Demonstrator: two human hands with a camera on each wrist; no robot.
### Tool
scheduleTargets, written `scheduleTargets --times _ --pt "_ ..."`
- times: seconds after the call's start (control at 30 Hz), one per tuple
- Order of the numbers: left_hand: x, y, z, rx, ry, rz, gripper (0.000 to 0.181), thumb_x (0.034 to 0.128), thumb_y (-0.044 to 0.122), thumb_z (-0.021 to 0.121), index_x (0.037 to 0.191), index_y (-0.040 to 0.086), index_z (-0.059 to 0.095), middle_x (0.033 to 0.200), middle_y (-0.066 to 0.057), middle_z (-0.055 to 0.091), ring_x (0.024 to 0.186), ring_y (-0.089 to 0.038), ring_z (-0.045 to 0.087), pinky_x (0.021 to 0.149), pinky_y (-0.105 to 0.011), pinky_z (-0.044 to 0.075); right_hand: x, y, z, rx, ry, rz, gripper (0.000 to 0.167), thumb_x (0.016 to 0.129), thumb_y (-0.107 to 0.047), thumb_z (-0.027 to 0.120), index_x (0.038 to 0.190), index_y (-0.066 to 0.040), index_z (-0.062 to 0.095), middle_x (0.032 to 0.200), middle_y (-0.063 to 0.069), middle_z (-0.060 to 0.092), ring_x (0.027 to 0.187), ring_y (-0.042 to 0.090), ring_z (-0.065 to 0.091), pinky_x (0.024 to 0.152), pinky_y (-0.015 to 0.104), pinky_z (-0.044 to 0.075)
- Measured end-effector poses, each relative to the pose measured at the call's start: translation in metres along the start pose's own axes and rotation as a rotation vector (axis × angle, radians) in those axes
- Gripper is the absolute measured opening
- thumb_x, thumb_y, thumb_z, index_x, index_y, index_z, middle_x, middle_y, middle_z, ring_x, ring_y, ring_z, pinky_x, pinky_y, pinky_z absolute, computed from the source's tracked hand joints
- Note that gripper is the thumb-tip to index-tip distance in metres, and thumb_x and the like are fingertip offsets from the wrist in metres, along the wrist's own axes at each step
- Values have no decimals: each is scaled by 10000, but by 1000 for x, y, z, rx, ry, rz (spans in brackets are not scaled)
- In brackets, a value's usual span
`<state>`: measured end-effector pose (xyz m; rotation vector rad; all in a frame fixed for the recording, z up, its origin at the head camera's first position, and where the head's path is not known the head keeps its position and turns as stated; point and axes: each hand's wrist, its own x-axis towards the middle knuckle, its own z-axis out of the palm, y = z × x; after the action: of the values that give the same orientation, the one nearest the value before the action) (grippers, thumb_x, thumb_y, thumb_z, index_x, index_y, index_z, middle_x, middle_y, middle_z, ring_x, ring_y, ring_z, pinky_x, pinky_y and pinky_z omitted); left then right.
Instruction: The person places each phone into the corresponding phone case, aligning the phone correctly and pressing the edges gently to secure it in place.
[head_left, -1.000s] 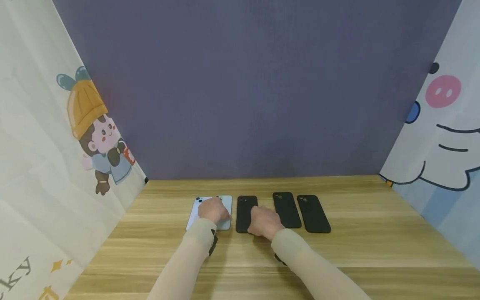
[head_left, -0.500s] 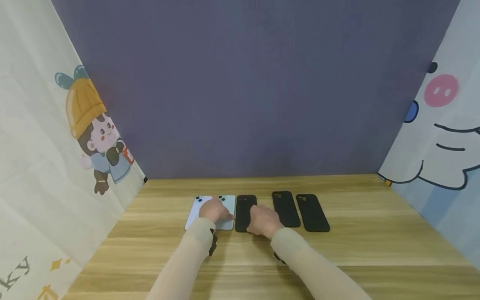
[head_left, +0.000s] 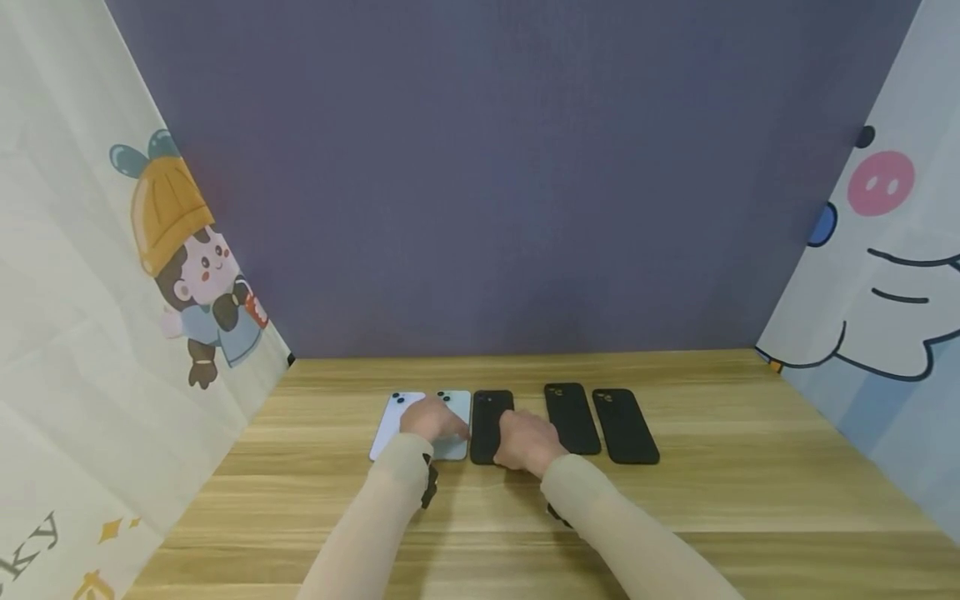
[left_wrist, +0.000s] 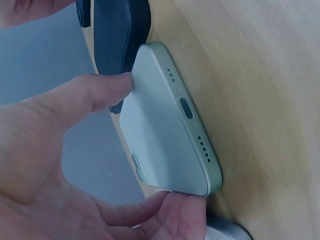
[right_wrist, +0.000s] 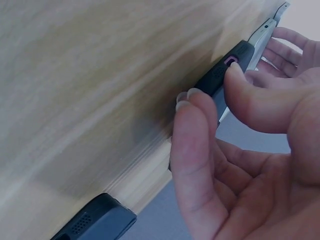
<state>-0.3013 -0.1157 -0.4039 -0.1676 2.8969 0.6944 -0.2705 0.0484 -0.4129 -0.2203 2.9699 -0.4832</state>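
Observation:
In the head view my left hand (head_left: pixel 431 419) grips a pale green phone (left_wrist: pixel 160 120) lying back up on the table. The left wrist view has the thumb on one long edge and fingers at the other. My right hand (head_left: pixel 528 442) holds a black-cased phone (head_left: pixel 487 421) just right of it, fingers by its right edge. In the right wrist view its thumb (right_wrist: pixel 245 95) lies near the purple-rimmed port. Green and black phones stand side by side, apparently touching. A pale lavender phone (head_left: pixel 385 432) is left of the green one, partly behind my left hand.
Two more black-cased phones (head_left: pixel 573 421) lie to the right, slightly tilted. The wooden table (head_left: pixel 480 542) ends at a dark purple-grey panel (head_left: pixel 480 183). Printed white curtains (head_left: pixel 60 250) hang at both sides.
My left hand has slid the green phone a little to the right, up to the black one, widening the gap to the lavender phone. My right hand has hardly moved.

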Motion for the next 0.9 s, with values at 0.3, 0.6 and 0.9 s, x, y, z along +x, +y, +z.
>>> scheduleTargets --times 0.3,0.6,0.9 --pt "3 0 9 11 32 -44 714 779 473 833 1189 -88 668 1101 -270 652 979 -366 619 834 -488 564 1 -1 0 -13 -9 9 378 806 -235 871 1086 -27 724 1006 123 701 737 221 578 690 436 544" --pt "5 4 13 2 52 -75 742 778 488 832 1200 -98 660 1214 -322 599 1147 -442 563 895 -516 536 1 0 -1 -22 -7 3 378 812 -235 864 1086 -23 712 975 120 687 719 222 571 669 422 537" --pt "9 11 21 -38 72 -187 821 765 499 848 1271 -97 599 1111 -282 524 1081 -393 517 811 -501 532 0 0 0 -29 -8 2 353 818 -234 862 1065 -31 711 990 121 690 744 217 583 699 441 555"
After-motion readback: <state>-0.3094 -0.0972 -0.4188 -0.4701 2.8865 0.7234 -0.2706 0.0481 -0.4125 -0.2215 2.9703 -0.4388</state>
